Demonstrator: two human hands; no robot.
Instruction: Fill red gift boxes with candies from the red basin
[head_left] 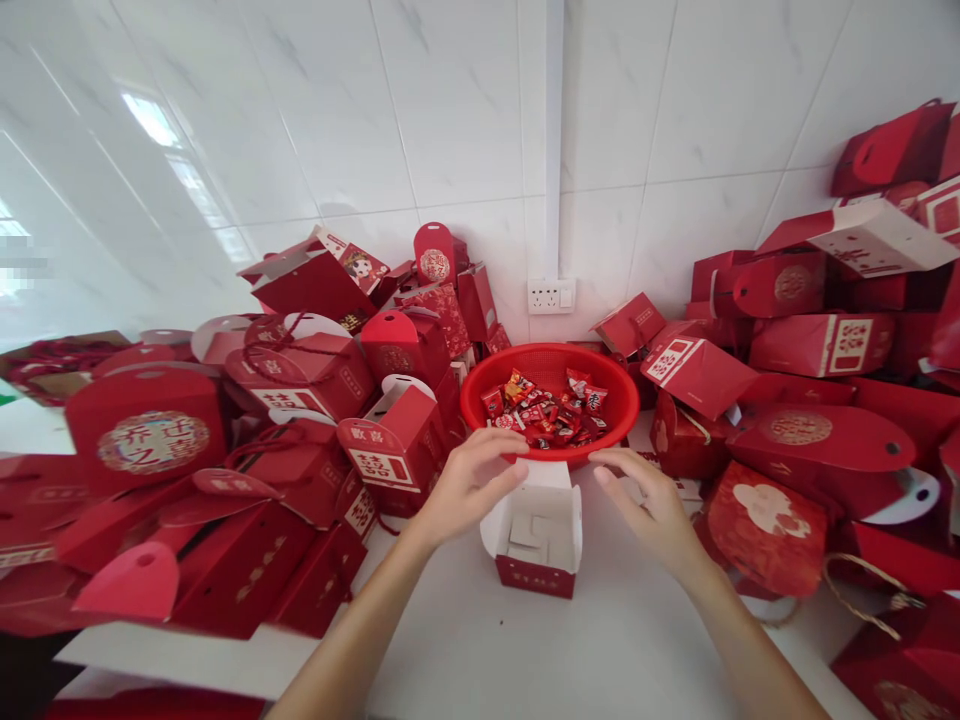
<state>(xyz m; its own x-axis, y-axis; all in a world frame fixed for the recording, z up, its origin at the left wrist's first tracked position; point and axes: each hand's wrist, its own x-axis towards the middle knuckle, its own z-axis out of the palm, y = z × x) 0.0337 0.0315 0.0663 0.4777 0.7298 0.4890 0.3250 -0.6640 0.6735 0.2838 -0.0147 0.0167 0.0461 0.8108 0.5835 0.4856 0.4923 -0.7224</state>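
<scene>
An open red gift box (536,578) with a white inside stands on the white table between my hands, its flaps raised. I see no sweets in it, only its folded white bottom. My left hand (476,480) hovers by the box's left rear side, fingers apart and holding nothing. To the right of the box, my right hand (645,500) is also open, its thumb and fingers spread. Just behind the box sits a red plastic basket (626,390), with many small wrapped sweets (551,415) in it. The fingertips of both hands are near the basket's front rim.
Red gift boxes (307,370) are heaped on the left, and more red boxes (817,430) are piled on the right. A tiled wall (465,110) with a socket (551,296) rises behind. A carton (64,352) holding dark red cords stands far left.
</scene>
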